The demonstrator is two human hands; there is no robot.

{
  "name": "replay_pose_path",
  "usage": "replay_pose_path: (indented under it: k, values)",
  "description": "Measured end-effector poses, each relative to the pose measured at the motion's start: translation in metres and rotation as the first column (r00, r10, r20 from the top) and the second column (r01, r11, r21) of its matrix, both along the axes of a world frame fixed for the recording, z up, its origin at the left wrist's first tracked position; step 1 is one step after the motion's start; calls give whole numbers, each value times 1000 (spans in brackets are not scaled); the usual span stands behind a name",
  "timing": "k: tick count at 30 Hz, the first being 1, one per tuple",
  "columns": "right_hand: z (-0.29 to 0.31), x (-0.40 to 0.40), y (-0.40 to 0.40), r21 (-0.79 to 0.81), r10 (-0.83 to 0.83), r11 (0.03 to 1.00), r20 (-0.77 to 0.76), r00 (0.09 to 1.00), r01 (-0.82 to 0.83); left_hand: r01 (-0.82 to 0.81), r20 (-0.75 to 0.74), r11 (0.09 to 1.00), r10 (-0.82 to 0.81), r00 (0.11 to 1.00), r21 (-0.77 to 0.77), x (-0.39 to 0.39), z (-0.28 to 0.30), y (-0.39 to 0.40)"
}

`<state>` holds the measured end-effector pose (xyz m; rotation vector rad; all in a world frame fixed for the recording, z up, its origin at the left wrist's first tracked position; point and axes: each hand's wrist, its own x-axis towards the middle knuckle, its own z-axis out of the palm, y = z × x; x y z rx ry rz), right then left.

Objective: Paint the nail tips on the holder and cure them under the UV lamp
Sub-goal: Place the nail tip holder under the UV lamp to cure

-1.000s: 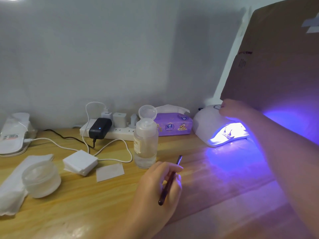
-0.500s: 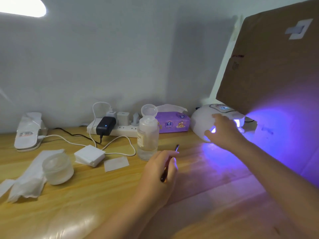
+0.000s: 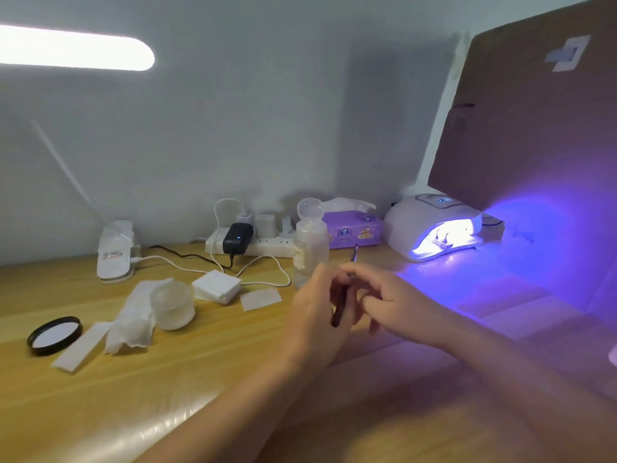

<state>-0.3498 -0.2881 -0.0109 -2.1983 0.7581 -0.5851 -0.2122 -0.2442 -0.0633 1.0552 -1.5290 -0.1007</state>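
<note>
UV lamp (image 3: 434, 225) lit, violet glow spilling onto the desk (image 3: 167, 379) in front of it; timer display on top shows digits, too blurred to read. Something pale sits inside the lamp mouth, likely the nail tip holder (image 3: 444, 237), detail washed out by glare. Right hand (image 3: 397, 305) was on the lamp a second ago, reaching its top and then its front; now it is pulled back toward the person, near the left hand (image 3: 317, 315), well apart from the lamp. Reads as: the holder is placed, the cure cycle is started, the hand is retreating.

Left hand grips a dark slim brush (image 3: 340, 305), fingers curled round the shaft, tip pointing up and away toward the lamp's left. Right hand: fingers loosely curled beside the brush, motion-blurred; cannot tell if they touch or pinch it.

Left of the lamp: purple tissue pack (image 3: 354, 230), then clear bottle (image 3: 310, 248) with flip cap open, then power strip (image 3: 253, 247) with black adapter (image 3: 237, 238). Further left: stack of cotton pads (image 3: 217, 286), frosted jar (image 3: 172, 305), black lid (image 3: 55, 335).

Room: cardboard panel (image 3: 534, 128) leans right behind the lamp, blocking that side. Bare desk in front of the lamp mouth is open for reaching in. Open bottle stands just beyond the left hand, a tip risk in any forward sweep.
</note>
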Motion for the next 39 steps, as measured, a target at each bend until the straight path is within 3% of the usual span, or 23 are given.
replay_pose_path:
  k: [6, 11, 15, 18, 23, 30, 34, 39]
  values:
    - [-8, 40, 13, -44, -69, 996, 160, 985, 77, -160, 170, 984, 170, 971, -73, 52, 11, 56]
    - [-6, 73, 22, -171, -142, 968, 223, 965, 182, -285, 369, 948, 316, 874, -139, 131, 13, 130]
    - [-8, 121, 46, -212, 4, 977, 176, 984, 34, -438, 385, 891, 447, 808, -116, 191, 14, 183]
    - [-10, 171, 72, -214, 104, 975, 180, 978, -64, -633, 416, 774, 575, 705, 4, 238, 13, 216]
    - [-26, 264, 122, -318, 262, 921, 72, 962, -227, -864, 440, 458, 746, 501, 207, 318, 2, 260]
    - [-42, 357, 168, -284, 322, 909, 14, 947, -305, -873, 279, 56, 936, 215, 484, 443, -7, 308]
    - [-60, 374, 175, -309, 290, 909, -9, 957, -279, -800, 224, -32, 966, 129, 599, 502, -12, 329]
    - [-68, 377, 172, -350, 270, 903, 8, 963, -251, -797, 313, -64, 936, 161, 600, 557, -8, 338]
